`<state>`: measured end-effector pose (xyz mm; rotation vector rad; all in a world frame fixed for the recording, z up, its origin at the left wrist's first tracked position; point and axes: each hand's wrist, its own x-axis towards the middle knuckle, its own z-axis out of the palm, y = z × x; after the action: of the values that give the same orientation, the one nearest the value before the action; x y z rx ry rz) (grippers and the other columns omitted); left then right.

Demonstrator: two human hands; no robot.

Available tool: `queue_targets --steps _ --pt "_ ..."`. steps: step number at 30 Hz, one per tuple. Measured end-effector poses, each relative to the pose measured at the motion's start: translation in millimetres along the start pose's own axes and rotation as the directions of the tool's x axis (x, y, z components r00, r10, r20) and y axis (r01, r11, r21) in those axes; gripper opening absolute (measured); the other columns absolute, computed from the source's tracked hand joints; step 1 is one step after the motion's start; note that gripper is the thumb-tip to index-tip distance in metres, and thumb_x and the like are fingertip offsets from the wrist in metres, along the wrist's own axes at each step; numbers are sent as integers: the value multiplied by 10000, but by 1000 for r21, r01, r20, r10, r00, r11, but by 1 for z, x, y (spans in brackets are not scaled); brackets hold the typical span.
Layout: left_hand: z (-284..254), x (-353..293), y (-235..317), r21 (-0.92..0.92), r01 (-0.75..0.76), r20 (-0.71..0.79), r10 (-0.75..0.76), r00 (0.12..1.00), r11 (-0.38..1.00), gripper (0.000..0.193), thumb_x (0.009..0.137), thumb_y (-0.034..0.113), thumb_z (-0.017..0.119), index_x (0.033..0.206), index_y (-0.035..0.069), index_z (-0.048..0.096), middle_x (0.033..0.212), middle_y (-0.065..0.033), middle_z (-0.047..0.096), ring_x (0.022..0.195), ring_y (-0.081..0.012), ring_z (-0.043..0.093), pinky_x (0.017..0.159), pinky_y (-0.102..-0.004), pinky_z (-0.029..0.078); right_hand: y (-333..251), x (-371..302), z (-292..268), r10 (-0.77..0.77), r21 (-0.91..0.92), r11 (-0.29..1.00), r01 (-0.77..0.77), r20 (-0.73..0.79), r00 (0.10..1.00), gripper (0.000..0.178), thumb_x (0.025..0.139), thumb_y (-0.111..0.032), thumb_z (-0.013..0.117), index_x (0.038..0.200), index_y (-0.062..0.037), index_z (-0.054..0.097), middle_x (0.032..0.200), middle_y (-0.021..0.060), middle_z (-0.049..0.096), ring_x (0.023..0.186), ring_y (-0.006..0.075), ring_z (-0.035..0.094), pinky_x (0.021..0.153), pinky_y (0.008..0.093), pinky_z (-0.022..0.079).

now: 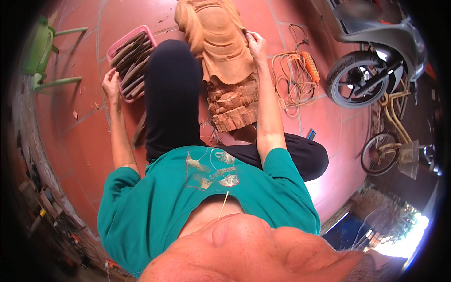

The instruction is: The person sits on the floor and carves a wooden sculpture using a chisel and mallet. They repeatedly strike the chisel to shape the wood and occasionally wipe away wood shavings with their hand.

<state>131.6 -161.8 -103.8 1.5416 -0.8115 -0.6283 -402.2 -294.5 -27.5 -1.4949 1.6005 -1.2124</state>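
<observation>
A carved wooden statue (pixel 217 44) of a robed figure lies on its back before me, its rougher carved base (pixel 232 103) toward my lap. My right hand (pixel 256 46) rests against the statue's right edge, fingers bent and closed; a small dark bit shows at the fingertips, too small to name. On my left stands a pink plastic basket (pixel 111 50) filled with several long, dark chisel-like tools (pixel 134 61). At its near left rim is my left hand (pixel 111 83), fingers drawn together on the edge. My raised left knee stands between basket and statue.
Right of the statue lie a coiled cable (pixel 287 82) and an orange power strip (pixel 310 67). Farther right stand a motor scooter (pixel 361 77) and a bicycle (pixel 381 152). A green plastic chair (pixel 40 51) is at far left. Wood chips (pixel 75 114) dot the red tiles.
</observation>
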Motion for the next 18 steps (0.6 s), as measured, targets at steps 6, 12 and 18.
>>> queue_targets --steps 6,12,18 --pt "106 42 198 122 -297 571 178 802 947 258 916 154 630 1135 29 687 943 -37 681 800 -91 584 713 -225 475 -23 -12 -4 -3 -204 979 26 110 994 198 927 -204 640 1101 -139 706 650 -7 603 590 59 532 565 252 439" --pt "233 71 254 102 -743 965 117 236 661 273 905 197 636 1124 41 678 1044 -86 691 910 -153 625 816 -284 499 -13 -26 -19 -101 -308 943 123 87 991 221 881 -241 659 1072 -144 708 853 136 660 787 255 665 715 382 511" --pt "326 55 167 107 -541 796 254 549 834 287 902 227 644 1127 51 672 1049 -84 701 933 -184 634 863 -322 490 14 -5 -4 -153 -319 934 160 48 987 218 847 -201 671 1043 -119 719 914 172 649 826 307 658 751 413 515"
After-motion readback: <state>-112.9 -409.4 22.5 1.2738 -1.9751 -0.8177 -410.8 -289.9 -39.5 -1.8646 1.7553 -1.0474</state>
